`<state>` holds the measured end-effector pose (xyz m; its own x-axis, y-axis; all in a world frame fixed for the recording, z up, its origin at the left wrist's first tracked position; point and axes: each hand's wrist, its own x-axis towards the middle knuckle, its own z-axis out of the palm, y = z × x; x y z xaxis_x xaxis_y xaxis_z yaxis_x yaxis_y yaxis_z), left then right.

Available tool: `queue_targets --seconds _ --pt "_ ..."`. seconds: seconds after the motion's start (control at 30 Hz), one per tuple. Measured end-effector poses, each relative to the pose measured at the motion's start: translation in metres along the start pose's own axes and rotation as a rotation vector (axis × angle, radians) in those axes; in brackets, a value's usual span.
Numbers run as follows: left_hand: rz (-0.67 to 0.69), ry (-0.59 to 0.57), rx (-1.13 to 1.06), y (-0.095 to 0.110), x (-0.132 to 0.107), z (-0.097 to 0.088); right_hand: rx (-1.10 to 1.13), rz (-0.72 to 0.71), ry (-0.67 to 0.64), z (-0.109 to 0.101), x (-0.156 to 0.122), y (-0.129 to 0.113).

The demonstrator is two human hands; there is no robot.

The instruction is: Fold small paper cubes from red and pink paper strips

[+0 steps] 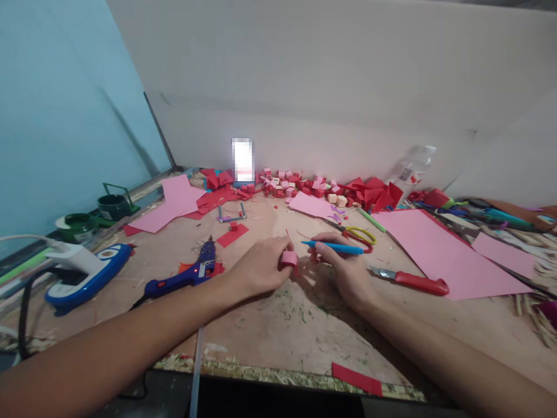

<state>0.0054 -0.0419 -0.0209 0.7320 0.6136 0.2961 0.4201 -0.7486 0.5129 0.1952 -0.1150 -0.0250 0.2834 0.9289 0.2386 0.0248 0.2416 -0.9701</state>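
Note:
Between the fingers of my left hand (263, 264) is a small pink and red cube (289, 259), held just above the wooden board. My right hand (346, 267) grips a blue pen (337, 248), its tip pointing left toward the cube; the hand's lower fingers are partly hidden. A dark blue glue gun (185, 278) with a lit red light lies left of my left hand. Right of my right hand are a red-handled knife (411, 280) and yellow-handled scissors (360, 234). A red paper strip (232, 234) with a small red cube on it lies beyond my left hand.
Many pink, red and bare wooden cubes (319, 184) are heaped along the back wall beside a bright phone (242, 161). Pink sheets (444, 249) lie at right, near a plastic bottle (415, 168). A blue power strip (89, 278) stands at left. A red strip (357, 378) rests on the front edge.

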Motion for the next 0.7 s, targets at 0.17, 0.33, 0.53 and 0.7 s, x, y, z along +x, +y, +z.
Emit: queue_targets --seconds 0.17,0.33,0.53,0.7 --pt "-0.003 0.059 0.024 -0.003 0.002 0.004 -0.186 -0.066 -0.062 0.007 -0.007 -0.010" --pt "0.023 0.064 0.025 -0.005 0.002 0.007 -0.255 -0.108 -0.096 0.011 -0.009 -0.011" --pt "0.082 0.057 0.043 -0.007 0.003 0.011 -0.311 -0.107 -0.088 0.013 -0.009 -0.009" --pt "0.079 0.059 0.068 -0.007 0.003 0.012 -0.352 -0.097 -0.079 0.015 -0.008 -0.007"
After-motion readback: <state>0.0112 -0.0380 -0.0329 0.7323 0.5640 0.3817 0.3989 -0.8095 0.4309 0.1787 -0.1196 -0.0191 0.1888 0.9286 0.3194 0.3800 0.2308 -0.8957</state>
